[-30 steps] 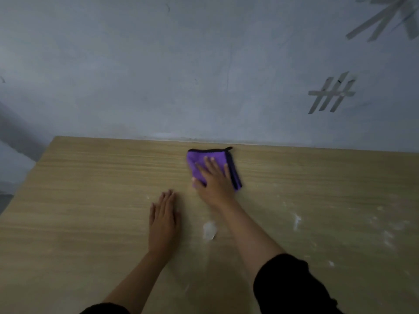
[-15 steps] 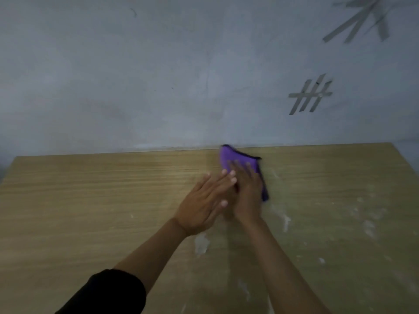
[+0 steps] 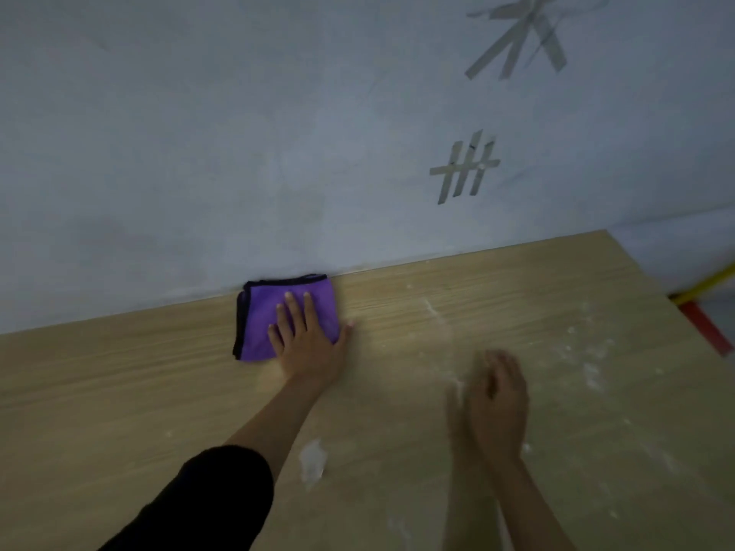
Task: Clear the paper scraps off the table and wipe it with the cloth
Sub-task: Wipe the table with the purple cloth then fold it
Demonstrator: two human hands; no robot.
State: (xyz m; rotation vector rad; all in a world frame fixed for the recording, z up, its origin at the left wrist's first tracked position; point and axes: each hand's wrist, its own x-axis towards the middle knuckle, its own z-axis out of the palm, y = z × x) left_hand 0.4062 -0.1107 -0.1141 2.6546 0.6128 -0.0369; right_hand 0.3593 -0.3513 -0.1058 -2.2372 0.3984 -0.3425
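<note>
Left hand (image 3: 308, 344) is flat on the purple cloth (image 3: 278, 324), fingers straight and spread, pressing it to the table (image 3: 119, 391), thumb off the cloth's right edge on bare wood. A black sleeve (image 3: 207, 507) covers that forearm. Right hand (image 3: 497, 407) is well to the right of the cloth and nearer the camera, low over the table, smeared by blur. I cannot tell whether its fingers are straight or curled, and nothing shows in it.

The cloth is folded, dark-edged, its far side right against the wall (image 3: 199, 113). Nearer than the cloth, between the two forearms, lies a white paper scrap (image 3: 312, 463). More white flecks (image 3: 590, 375) are scattered right of the cloth, beyond the right hand. Above and right of the cloth, grey tape strips (image 3: 465, 169) cross on the wall. Far right of the cloth, off the table's corner, there's a red strip (image 3: 706, 328).
</note>
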